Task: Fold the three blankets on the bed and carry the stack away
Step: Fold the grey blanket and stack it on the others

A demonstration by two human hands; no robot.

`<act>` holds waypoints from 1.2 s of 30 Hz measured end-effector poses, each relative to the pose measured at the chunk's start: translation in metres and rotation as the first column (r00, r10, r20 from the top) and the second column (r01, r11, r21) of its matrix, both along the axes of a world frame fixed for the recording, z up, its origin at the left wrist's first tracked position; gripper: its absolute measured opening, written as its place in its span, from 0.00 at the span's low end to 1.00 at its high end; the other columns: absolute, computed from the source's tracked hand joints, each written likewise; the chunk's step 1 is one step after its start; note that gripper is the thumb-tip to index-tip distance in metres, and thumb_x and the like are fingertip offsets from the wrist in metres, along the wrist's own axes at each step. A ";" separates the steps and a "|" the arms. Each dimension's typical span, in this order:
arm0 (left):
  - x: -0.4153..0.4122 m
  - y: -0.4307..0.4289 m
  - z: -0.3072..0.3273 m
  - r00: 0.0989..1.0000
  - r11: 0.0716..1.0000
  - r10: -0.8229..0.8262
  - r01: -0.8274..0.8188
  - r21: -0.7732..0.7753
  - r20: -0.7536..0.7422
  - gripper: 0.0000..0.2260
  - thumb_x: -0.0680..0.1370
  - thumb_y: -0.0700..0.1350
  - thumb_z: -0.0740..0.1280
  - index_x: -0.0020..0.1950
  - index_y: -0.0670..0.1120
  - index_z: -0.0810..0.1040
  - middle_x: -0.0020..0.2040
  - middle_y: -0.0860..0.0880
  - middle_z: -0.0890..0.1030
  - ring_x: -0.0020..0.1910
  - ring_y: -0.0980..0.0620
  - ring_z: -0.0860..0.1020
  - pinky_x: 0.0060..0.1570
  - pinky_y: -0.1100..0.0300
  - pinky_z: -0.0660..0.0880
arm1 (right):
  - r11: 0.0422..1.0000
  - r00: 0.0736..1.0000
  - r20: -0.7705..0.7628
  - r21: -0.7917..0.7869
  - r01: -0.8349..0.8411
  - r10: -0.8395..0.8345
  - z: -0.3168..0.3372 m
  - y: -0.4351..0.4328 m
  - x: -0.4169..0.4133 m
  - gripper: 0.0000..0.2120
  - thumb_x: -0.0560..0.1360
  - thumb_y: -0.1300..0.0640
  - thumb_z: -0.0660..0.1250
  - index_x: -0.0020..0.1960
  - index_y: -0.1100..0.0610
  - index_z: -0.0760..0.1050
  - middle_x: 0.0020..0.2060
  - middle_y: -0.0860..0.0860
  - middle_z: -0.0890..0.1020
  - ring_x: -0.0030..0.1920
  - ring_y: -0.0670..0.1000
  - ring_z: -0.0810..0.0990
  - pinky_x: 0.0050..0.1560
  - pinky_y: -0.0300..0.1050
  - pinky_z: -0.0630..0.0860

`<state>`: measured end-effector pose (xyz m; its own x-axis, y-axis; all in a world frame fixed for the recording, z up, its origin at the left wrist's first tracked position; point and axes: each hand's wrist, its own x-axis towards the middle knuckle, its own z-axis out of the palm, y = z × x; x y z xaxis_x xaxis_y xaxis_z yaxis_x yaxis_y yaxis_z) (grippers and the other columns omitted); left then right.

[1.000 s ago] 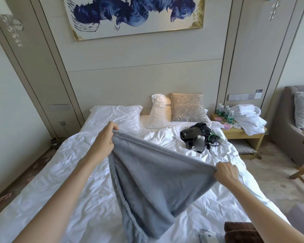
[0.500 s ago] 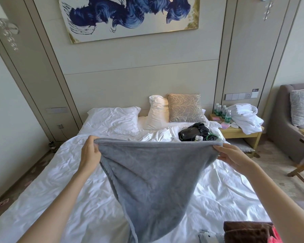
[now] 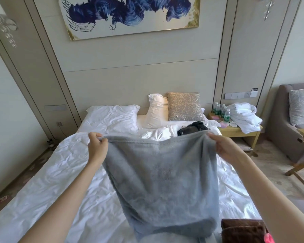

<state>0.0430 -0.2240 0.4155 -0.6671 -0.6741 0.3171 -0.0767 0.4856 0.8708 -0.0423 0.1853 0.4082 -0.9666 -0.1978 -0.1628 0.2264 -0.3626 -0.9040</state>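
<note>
The left hand (image 3: 96,148) pinched one top corner of the grey blanket (image 3: 161,181) and the right hand (image 3: 223,148) gripped the other, so the blanket hung wide and flat in the air over the white bed (image 3: 60,172). A brown blanket (image 3: 242,230) lay at the near right of the bed, just beside the grey one's hanging bottom end. The bedside table (image 3: 235,131) held water bottles (image 3: 221,111) and a heap of white cloth (image 3: 244,118) — and a black thing (image 3: 191,128) sat on the bed near the pillows.
</note>
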 end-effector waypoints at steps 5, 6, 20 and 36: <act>-0.007 0.042 -0.032 0.983 0.994 -0.100 0.094 0.051 0.156 0.06 0.78 0.36 0.61 0.52 0.44 0.67 0.51 0.39 0.76 0.53 0.41 0.76 0.44 0.59 0.64 | 0.925 0.984 -0.099 0.335 0.176 -0.151 -0.024 -0.033 0.006 0.06 0.72 0.68 0.71 0.44 0.61 0.74 0.33 0.54 0.78 0.27 0.46 0.78 0.25 0.38 0.77; -0.009 0.054 -0.035 0.978 0.990 -0.142 0.137 0.043 0.155 0.06 0.78 0.35 0.61 0.52 0.44 0.67 0.52 0.39 0.77 0.52 0.41 0.76 0.43 0.60 0.63 | 0.916 0.981 -0.132 0.357 0.184 -0.145 -0.026 -0.042 0.010 0.08 0.71 0.69 0.71 0.46 0.60 0.73 0.33 0.54 0.78 0.29 0.47 0.78 0.25 0.40 0.78; -0.009 0.154 -0.010 0.847 0.800 -0.520 0.529 0.285 -0.114 0.15 0.75 0.35 0.69 0.58 0.44 0.69 0.45 0.46 0.80 0.41 0.54 0.78 0.44 0.64 0.74 | 0.970 0.929 -0.326 0.217 -0.105 0.173 0.000 -0.106 0.040 0.05 0.78 0.65 0.64 0.50 0.65 0.79 0.38 0.60 0.84 0.38 0.53 0.84 0.38 0.44 0.81; 0.003 0.138 0.012 0.713 0.613 -0.698 0.647 0.454 -0.074 0.12 0.76 0.34 0.64 0.57 0.46 0.72 0.48 0.45 0.81 0.47 0.49 0.78 0.51 0.56 0.74 | 0.519 0.599 -0.648 0.752 0.406 0.471 0.032 -0.107 0.048 0.03 0.71 0.54 0.72 0.43 0.48 0.79 0.35 0.42 0.81 0.38 0.46 0.78 0.39 0.46 0.74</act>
<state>0.0459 -0.0862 0.4272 -0.9976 -0.0655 0.0245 0.0227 0.0279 0.9994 0.0061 0.0781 0.4402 -0.7714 -0.4418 0.4579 -0.6358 0.5636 -0.5273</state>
